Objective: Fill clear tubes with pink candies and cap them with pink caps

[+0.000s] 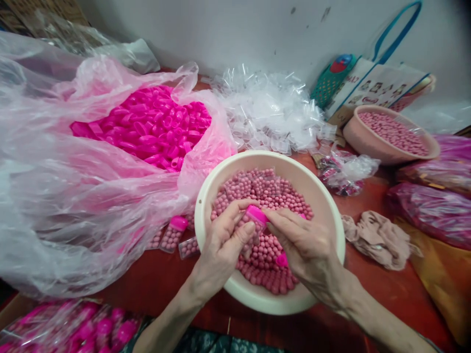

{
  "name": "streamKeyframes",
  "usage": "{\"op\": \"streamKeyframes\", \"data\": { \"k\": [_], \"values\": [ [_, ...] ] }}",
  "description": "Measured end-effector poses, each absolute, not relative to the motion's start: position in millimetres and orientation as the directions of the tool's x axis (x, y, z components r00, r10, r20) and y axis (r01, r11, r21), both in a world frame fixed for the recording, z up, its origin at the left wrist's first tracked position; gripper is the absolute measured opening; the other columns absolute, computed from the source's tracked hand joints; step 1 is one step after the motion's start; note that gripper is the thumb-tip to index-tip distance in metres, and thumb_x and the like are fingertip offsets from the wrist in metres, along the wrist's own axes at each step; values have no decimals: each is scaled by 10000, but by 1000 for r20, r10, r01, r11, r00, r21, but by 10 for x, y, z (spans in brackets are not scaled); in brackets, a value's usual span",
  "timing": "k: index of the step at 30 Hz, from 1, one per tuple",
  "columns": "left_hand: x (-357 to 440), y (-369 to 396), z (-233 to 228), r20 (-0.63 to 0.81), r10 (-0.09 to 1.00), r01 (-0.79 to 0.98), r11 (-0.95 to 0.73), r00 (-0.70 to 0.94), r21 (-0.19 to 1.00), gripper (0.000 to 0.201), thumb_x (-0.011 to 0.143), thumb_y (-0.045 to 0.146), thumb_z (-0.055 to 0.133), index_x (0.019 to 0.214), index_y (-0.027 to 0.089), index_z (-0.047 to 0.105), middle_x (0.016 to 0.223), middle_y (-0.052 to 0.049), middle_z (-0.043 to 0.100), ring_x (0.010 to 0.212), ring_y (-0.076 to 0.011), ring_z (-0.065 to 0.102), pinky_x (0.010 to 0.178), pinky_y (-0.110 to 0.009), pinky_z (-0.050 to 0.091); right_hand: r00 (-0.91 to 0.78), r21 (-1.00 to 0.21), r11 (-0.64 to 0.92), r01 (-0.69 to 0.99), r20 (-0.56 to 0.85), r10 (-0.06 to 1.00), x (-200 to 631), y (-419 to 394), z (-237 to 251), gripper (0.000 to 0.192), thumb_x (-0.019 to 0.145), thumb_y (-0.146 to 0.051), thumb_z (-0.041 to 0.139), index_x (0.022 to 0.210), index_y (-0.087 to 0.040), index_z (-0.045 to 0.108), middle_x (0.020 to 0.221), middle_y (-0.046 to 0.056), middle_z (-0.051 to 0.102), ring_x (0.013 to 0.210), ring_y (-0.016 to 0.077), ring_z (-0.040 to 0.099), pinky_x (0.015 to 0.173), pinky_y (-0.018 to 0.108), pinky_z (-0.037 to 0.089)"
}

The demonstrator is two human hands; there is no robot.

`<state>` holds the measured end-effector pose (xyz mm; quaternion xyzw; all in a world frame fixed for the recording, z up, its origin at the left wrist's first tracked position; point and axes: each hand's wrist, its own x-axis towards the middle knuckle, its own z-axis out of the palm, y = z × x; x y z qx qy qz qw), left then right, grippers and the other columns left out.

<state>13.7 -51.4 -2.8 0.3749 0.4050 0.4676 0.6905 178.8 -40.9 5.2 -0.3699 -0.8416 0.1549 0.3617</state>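
Over a cream basin point(201, 206) of pink beads point(270, 252), my left hand point(224, 235) is closed around a small clear container point(253, 230) filled with beads. A magenta cap point(256, 214) sits on its upper end. My right hand point(305, 240) is closed, its fingertips pressed together at the right side of that cap. Two more bits of magenta, probably loose caps point(282, 260), show by the right hand's fingers and under its palm; whether the hand holds them I cannot tell. Bead-filled clear containers point(263, 182) lie at the back of the basin.
At left, a large plastic bag point(110, 171) gapes around many magenta caps point(154, 125). Behind the basin is a heap of clear empty containers point(268, 108). A pink bowl point(386, 152) of beads, a crumpled cloth point(382, 240) and capped containers point(172, 235) stand around.
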Motion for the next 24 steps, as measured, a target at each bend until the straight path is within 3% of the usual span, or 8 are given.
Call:
{"op": "streamKeyframes", "data": {
  "k": [5, 8, 11, 14, 17, 19, 22, 24],
  "values": [
    [138, -559, -72, -160, 972, -258, 200, 170, 945, 284, 877, 280, 549, 1157, 248, 522, 756, 18, 506, 598, -61, 434, 519, -143, 373, -433, -389, 672, 630, 541, 721, 1662, -485, -26, 385, 861, 13, 398, 1212, -94, 511, 1005, 131, 664, 959, 167, 629, 793, 245, 543],
    [141, -564, -53, -183, 974, -300, 216, 136, 929, 338, 880, 286, 540, 1214, 256, 497, 728, 23, 486, 556, -60, 401, 489, -150, 348, -468, -360, 666, 654, 500, 729, 1631, -489, -4, 350, 899, -147, 467, 1244, -84, 469, 1084, 151, 635, 1033, 204, 598, 817, 282, 543],
    [129, -544, -25, -209, 959, -352, 266, 194, 897, 335, 889, 293, 529, 1222, 273, 499, 701, 32, 466, 548, -54, 386, 504, -142, 344, -512, -282, 649, 706, 431, 743, 1608, -489, 55, 487, 890, -369, 508, 1262, -65, 429, 1139, 182, 600, 1088, 269, 558, 828, 355, 538],
    [112, -522, -26, -214, 947, -388, 295, 238, 873, 284, 894, 298, 524, 1177, 277, 529, 742, 27, 486, 611, -55, 423, 568, -138, 367, -516, -208, 634, 745, 425, 744, 1579, -494, 121, 468, 885, -461, 482, 1175, -94, 470, 1061, 175, 615, 989, 271, 585, 776, 363, 535],
    [108, -517, -50, -190, 954, -403, 272, 232, 874, 254, 901, 289, 515, 1152, 266, 541, 761, 23, 497, 650, -61, 440, 603, -143, 374, -572, -126, 667, 735, 414, 708, 1561, -488, 170, 391, 912, -429, 431, 1081, -88, 520, 946, 165, 627, 870, 251, 597, 745, 353, 523],
    [114, -521, -64, -164, 961, -404, 244, 223, 882, 236, 902, 277, 512, 1136, 262, 542, 801, 19, 513, 693, -68, 459, 643, -150, 387, -613, -70, 694, 717, 412, 675, 1554, -474, 176, 331, 930, -380, 392, 969, -97, 561, 826, 136, 618, 747, 226, 588, 637, 327, 512],
    [126, -525, -77, -144, 965, -386, 220, 217, 896, 210, 893, 269, 526, 1102, 252, 546, 833, 14, 509, 768, -88, 486, 693, -167, 401, -637, -12, 702, 712, 409, 653, 1537, -452, 135, 326, 942, -339, 349, 801, -146, 571, 665, 78, 559, 555, 182, 505, 429, 287, 396],
    [130, -526, -79, -146, 965, -368, 221, 220, 903, 203, 887, 273, 534, 1088, 248, 546, 792, 18, 486, 771, -98, 492, 693, -173, 404, -639, -11, 695, 719, 385, 666, 1522, -445, 90, 332, 936, -351, 357, 771, -160, 571, 640, 67, 541, 525, 177, 480, 391, 284, 346]
  ]
}}
